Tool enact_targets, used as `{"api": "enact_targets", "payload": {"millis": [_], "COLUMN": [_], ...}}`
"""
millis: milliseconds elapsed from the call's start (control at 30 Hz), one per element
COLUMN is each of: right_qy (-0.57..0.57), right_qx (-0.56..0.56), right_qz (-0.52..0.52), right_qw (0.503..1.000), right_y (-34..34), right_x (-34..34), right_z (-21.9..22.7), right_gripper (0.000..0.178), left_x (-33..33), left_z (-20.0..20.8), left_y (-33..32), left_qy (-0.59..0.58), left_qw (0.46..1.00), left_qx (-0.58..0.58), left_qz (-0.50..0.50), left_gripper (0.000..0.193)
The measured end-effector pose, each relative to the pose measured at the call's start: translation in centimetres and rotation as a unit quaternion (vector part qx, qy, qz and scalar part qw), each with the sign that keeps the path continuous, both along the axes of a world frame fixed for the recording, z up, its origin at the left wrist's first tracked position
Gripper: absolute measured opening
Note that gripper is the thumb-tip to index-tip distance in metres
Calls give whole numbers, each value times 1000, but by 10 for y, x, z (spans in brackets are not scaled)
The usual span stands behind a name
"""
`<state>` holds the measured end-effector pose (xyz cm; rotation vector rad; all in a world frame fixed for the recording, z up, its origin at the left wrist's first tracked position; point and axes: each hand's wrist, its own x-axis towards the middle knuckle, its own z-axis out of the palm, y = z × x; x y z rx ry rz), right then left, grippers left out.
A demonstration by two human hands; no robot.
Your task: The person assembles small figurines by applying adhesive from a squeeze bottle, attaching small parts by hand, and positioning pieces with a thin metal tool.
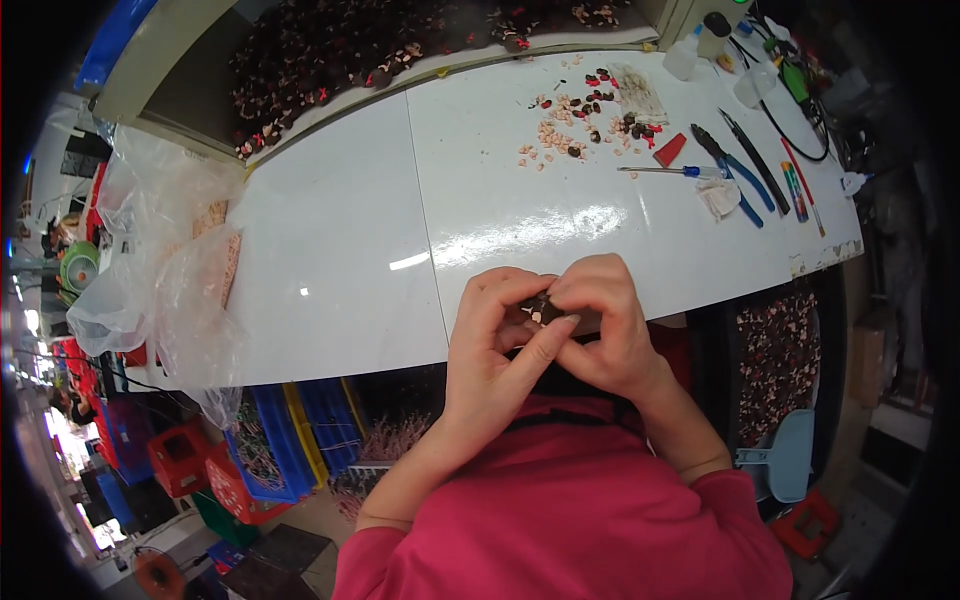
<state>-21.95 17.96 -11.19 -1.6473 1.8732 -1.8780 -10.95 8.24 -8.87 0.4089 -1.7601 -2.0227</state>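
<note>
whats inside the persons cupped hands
Between the left hand and right hand a small dark piece shows, with a pale bit at its front. Its underside and edges are covered by the hands; anything deeper inside cannot be seen.

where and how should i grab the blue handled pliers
I'd take the pliers by both blue handles, coming from the near side: the handles splay that way, while the dark head points away. A crumpled white scrap lies close on the left, so avoid pinching it too.
</note>
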Motion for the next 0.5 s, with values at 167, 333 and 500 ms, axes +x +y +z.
{"api": "enact_targets", "payload": {"millis": [167, 333, 500], "right_qy": [-9, -44, -65], "right_qx": [-19, -14, -10], "right_qz": [4, 2, 2], "right_qw": [1000, 999, 998], "right_y": [-2, 0, 1], "right_x": [6, 9, 8], "right_z": [-7, -10, -11], "right_gripper": [51, 48, 47], "left_x": [4, 5, 5], "left_z": [2, 4, 4], "left_y": [0, 0, -1], "left_qy": [-10, -29, -39], "left_qw": [1000, 998, 997], "left_qx": [-22, -47, -64], "left_qz": [-1, 14, 16], "left_gripper": [34, 32, 31]}}
